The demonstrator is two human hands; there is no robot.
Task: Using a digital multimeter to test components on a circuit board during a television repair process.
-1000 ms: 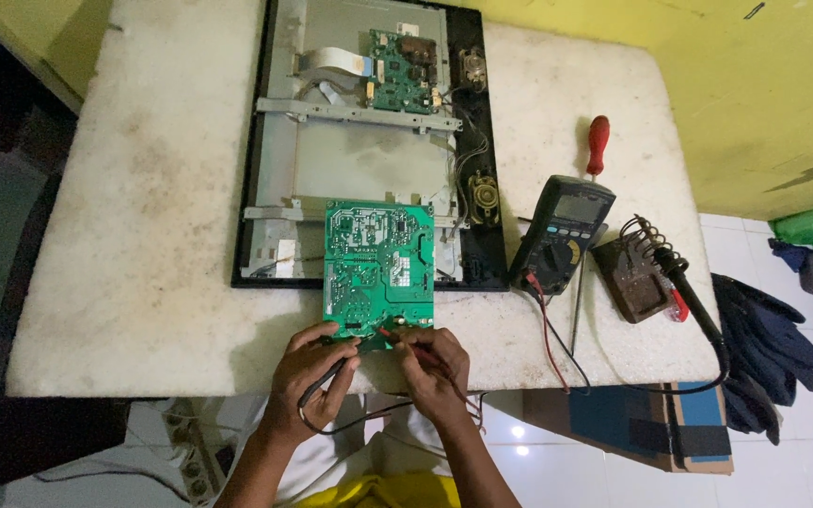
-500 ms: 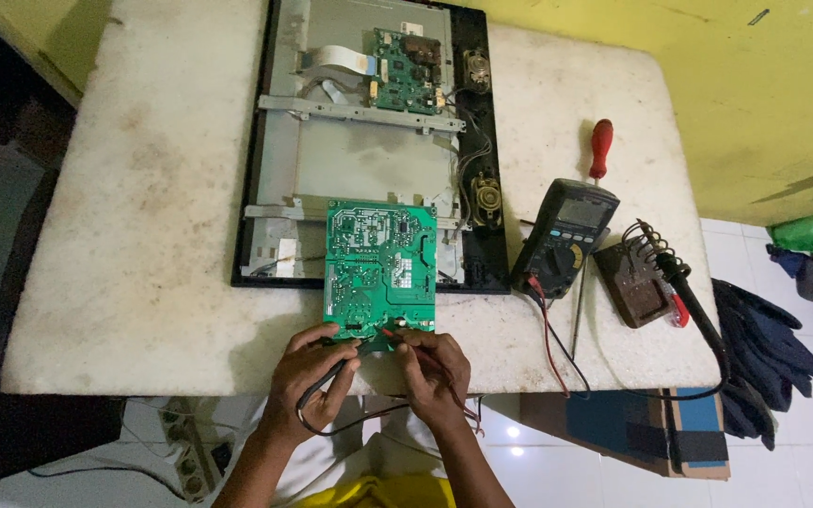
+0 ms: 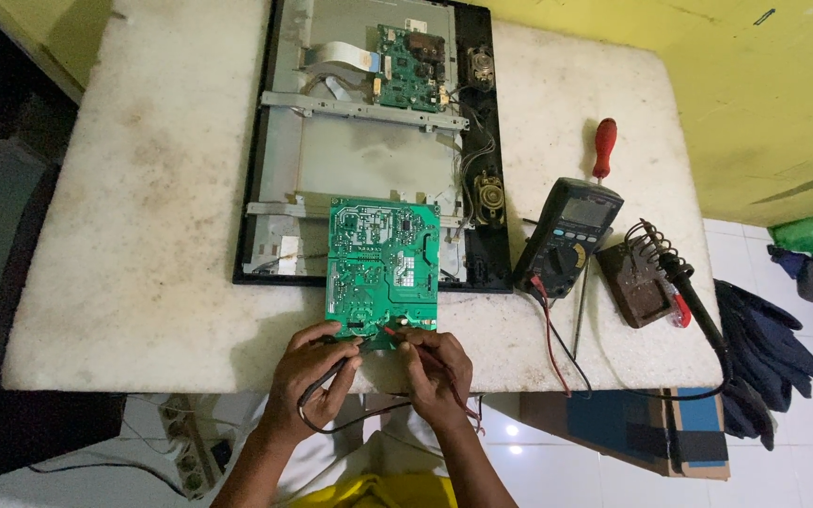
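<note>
Just beyond both hands, each gripping a probe, lies the green circuit board [image 3: 384, 268]

A red-handled screwdriver [image 3: 602, 150] lies at two o'clock on the white worktop [image 3: 143, 226]. A soldering iron stand [image 3: 646, 277] sits at three o'clock. Dark gloves [image 3: 764, 343] lie on the floor beyond, and a power strip [image 3: 190, 437] at seven o'clock.

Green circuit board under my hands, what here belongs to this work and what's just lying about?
In use: green circuit board, black probe in left hand, red probe in right hand, dark multimeter.
Lying about: red-handled screwdriver, soldering iron, dark gloves.
</note>
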